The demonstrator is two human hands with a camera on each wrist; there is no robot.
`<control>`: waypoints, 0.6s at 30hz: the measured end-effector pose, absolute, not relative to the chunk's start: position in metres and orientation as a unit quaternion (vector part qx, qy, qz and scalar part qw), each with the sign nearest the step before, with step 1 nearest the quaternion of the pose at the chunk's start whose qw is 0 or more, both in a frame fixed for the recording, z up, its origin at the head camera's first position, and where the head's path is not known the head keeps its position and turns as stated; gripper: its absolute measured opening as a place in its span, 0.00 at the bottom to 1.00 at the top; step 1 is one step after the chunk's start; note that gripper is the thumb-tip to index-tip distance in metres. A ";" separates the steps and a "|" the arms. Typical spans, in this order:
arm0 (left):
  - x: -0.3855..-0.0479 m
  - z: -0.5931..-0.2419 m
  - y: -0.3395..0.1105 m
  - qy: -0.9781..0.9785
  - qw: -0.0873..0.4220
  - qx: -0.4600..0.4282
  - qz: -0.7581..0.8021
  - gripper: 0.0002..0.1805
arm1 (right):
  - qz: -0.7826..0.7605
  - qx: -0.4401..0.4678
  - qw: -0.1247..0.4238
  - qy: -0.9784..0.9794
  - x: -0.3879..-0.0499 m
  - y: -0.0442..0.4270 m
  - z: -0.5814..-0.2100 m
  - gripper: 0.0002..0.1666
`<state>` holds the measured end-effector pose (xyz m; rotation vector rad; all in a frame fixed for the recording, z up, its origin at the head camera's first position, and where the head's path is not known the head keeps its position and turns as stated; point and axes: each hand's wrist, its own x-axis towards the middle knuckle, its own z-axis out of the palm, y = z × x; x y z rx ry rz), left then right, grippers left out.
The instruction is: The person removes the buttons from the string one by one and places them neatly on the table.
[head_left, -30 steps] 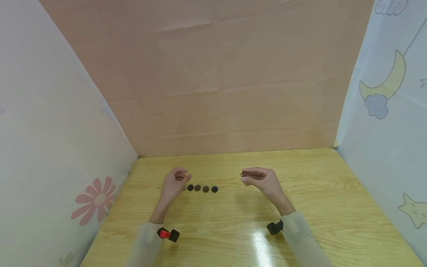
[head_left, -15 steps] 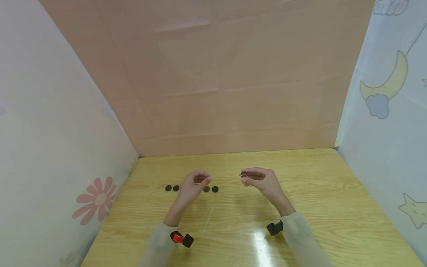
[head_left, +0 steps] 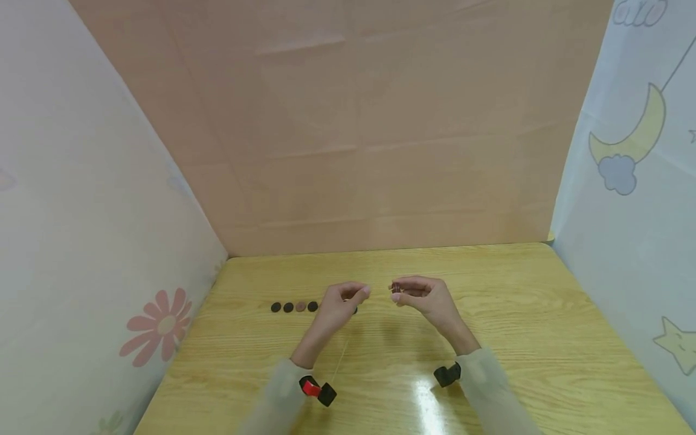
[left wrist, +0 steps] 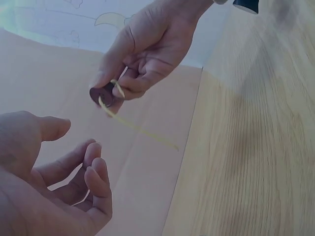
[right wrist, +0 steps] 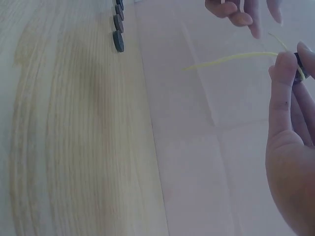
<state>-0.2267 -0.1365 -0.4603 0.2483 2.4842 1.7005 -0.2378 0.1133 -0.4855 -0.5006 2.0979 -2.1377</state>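
Yellow string (left wrist: 132, 125) through dark discs (left wrist: 95, 94), pinched by your right hand (head_left: 428, 296) over the table (head_left: 505, 302), your left hand (head_left: 339, 307) just left of it, fingers loosely bent, gripping nothing, more discs (head_left: 301, 307) in a row at left

No text, label, brand, number or sign can be read in any view: not on the row of discs (head_left: 288, 307), the held disc (left wrist: 97, 95), the yellow string (left wrist: 140, 130), the bench (head_left: 489, 338), the black-and-red wrist strap (head_left: 327, 394) or the wall sheets (head_left: 348, 151).
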 end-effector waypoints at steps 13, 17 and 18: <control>-0.230 -0.465 -0.113 0.802 0.118 0.097 0.577 0.22 | -0.703 -0.176 0.056 0.687 -0.241 0.112 -0.493 0.23; -0.232 -0.465 -0.110 0.804 0.121 0.100 0.574 0.25 | -0.704 -0.176 0.062 0.686 -0.241 0.111 -0.494 0.23; -0.233 -0.465 -0.109 0.805 0.122 0.099 0.572 0.26 | -0.704 -0.174 0.063 0.686 -0.241 0.111 -0.494 0.23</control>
